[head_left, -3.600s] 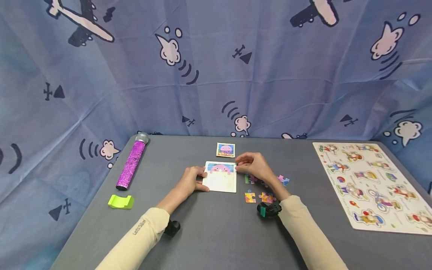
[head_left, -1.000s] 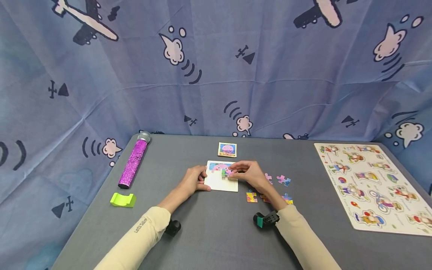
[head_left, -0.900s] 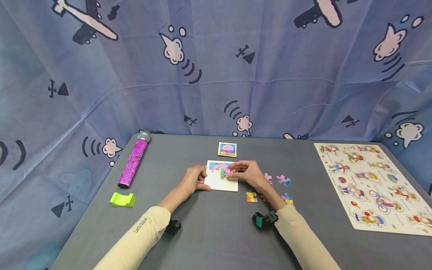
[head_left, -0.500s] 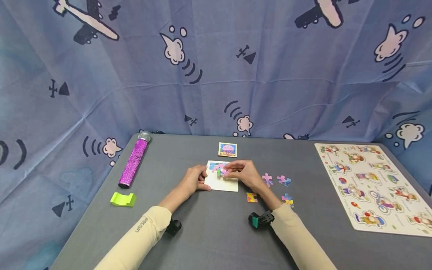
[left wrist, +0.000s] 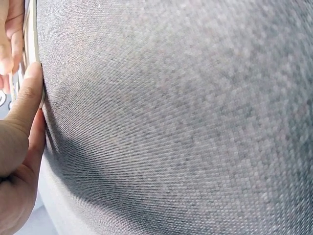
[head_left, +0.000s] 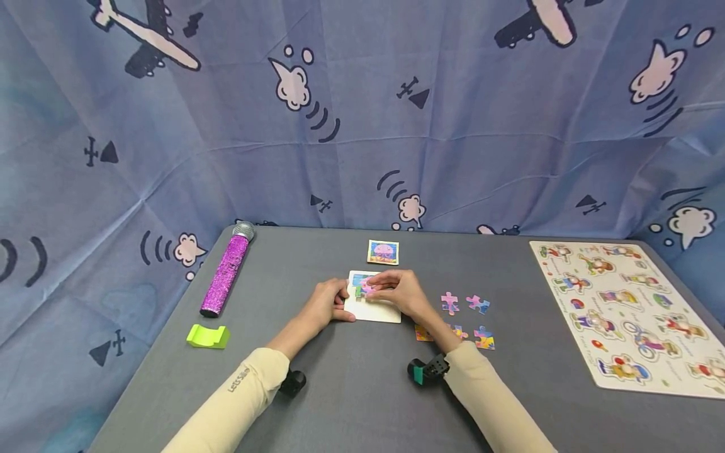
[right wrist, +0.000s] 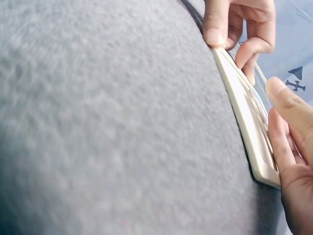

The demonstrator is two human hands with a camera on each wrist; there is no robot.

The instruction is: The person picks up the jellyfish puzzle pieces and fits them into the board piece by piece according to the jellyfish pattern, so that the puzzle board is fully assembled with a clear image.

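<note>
A white puzzle board [head_left: 376, 312] lies on the grey table, with blue and pink pieces fitted along its far part. My left hand [head_left: 321, 305] grips the board's left edge, thumb at the near corner and fingers at the far side. Over the board's left half, my right hand [head_left: 401, 292] pinches a green-and-pink jigsaw piece [head_left: 360, 290] between thumb and fingers. That hand covers much of the fitted picture. In the right wrist view the board [right wrist: 249, 132] shows edge-on between both hands. Just beyond it lies a small jellyfish picture card [head_left: 383, 252].
Several loose jigsaw pieces [head_left: 450, 303] lie right of the board, some partly behind the right forearm. A large peg-puzzle board [head_left: 617, 296] covers the table's right side. At left are a purple sequined microphone [head_left: 228, 274] and a lime-green holder [head_left: 207, 336]. A patterned curtain hangs behind.
My right hand has gone from the board's right edge to its left half, now with the green-and-pink jigsaw piece picked up from the loose group. The left hand keeps its grip on the board.
</note>
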